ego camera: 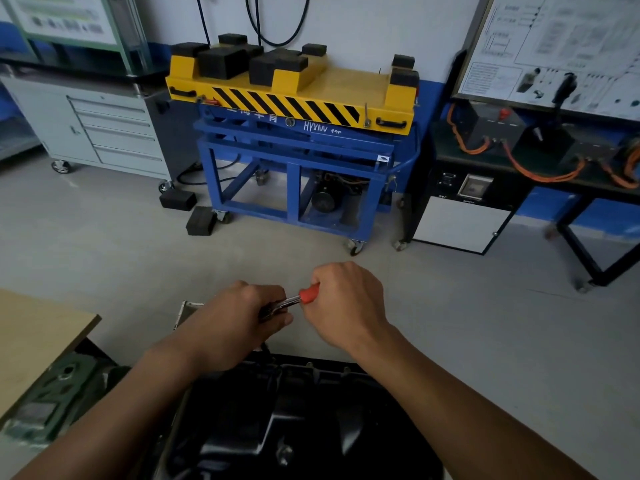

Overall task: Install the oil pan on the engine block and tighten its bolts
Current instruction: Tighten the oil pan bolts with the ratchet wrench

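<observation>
The black oil pan (298,417) lies at the bottom centre, between my forearms, with small bolts showing along its far rim. Above its far edge I hold a ratchet wrench (294,300) with a red handle and a chrome shaft. My right hand (346,303) grips the red handle. My left hand (242,317) is curled around the wrench's head end, which it hides. The engine block under the pan is mostly out of sight.
A tan tabletop (38,341) juts in at the left, with green metal parts (59,389) below it. Across the grey floor stand a blue cart with a yellow striped top (294,98), a grey drawer cabinet (104,129) and a black bench with orange cables (540,161).
</observation>
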{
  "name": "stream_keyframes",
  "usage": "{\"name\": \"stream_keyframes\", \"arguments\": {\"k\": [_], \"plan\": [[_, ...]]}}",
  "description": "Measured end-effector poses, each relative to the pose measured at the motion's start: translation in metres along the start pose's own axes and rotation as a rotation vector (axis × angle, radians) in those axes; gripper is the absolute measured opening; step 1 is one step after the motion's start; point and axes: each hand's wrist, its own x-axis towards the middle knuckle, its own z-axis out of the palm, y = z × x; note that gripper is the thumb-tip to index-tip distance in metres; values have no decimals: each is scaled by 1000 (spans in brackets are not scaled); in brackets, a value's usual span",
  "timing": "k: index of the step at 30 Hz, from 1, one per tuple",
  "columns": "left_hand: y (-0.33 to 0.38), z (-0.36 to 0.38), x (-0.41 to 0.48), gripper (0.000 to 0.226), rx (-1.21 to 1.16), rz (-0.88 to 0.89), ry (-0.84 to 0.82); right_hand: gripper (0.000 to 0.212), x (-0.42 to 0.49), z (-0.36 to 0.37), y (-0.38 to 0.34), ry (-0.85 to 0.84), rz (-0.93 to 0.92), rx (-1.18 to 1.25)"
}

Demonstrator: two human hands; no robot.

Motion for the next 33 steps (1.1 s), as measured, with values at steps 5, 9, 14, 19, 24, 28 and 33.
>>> {"name": "stream_keyframes", "arguments": {"k": [5,9,14,19,24,28,33], "plan": [[-3,-5,2,30,-34,33,-44,26,-5,-1,1,0,-22,-2],[-4,-5,4,34,-38,67,-79,20,-12,-1,4,-13,-28,-4],[0,2,0,48,-71,89,-155,31,-30,-6,12,-95,-61,-11],[-12,-6,0,67,-243,22,-167,36,-56,-15,13,-222,-205,112],[-17,-4,-1,70,-266,-15,-215,63,-60,-12,5,-211,-183,123],[1,16,-14,60,-216,24,-121,67,-19,-10,21,-74,-91,39],[29,41,-15,43,-115,-155,188,56,28,-1,22,20,-222,111]]}}
